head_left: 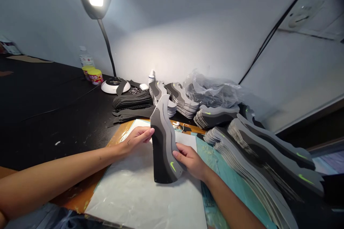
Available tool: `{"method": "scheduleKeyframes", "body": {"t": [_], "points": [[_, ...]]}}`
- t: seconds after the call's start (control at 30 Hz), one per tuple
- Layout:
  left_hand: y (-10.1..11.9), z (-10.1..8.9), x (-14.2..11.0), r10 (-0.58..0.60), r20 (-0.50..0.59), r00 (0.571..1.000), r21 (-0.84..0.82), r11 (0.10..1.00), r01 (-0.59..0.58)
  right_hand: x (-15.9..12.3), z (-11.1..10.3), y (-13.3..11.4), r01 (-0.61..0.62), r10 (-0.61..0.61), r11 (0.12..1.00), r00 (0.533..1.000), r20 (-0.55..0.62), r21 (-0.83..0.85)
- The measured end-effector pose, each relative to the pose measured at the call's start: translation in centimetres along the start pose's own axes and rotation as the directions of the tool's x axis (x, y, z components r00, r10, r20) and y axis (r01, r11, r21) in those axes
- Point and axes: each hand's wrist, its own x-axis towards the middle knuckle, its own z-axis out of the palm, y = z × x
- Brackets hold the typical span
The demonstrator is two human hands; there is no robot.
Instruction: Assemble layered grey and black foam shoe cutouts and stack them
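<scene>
- While my left hand [135,139] and right hand [189,161] hold a grey layered shoe-upper piece [162,146] upright between them, its lower end stands over a white plastic sheet [134,189].
- My left fingers [143,134] lie together, almost straight, their tips pressed against the piece's left edge.
- My right fingers [179,155] curl closed against its right side, just beside a lime swoosh [172,166].
- Just beyond the piece, white earphones [177,126] lie near the far edge of the sheet.
- To my right, stacks of matching pieces [258,161] lean over a teal mat [215,164].
- Farther off stand more grey stacks [180,100], a pile of black strips [131,100] and a crumpled clear plastic bag [212,91].
- At the far left of the black table [53,114] are a white lamp base [115,86], two yellow-lidded jars [94,76] and a water bottle [86,57].
</scene>
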Motion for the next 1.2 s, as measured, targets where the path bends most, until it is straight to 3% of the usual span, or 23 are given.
{"method": "scheduleKeyframes", "body": {"t": [0.13,0.53,0.87,1.2], "points": [[-0.23,0.04,0.25,-0.012,-0.055,0.998,-0.073,0.997,0.008,-0.10,-0.04,-0.10,0.013,-0.013,0.999,1.000,0.001,-0.035],[-0.06,0.17,-0.33,0.010,-0.033,0.999,-0.102,0.995,-0.013,-0.27,-0.06,-0.04,-0.026,0.026,0.999,0.999,0.033,-0.019],[-0.82,0.15,-0.15,0.086,-0.081,0.993,-0.172,0.980,-0.099,-0.33,-0.18,-0.20,-0.011,0.014,0.999,0.999,0.049,-0.048],[-0.29,0.12,0.03,0.051,-0.190,0.980,-0.147,0.986,-0.080,-0.41,-0.17,-0.47,0.006,-0.001,0.989,0.999,0.035,-0.150]]}}
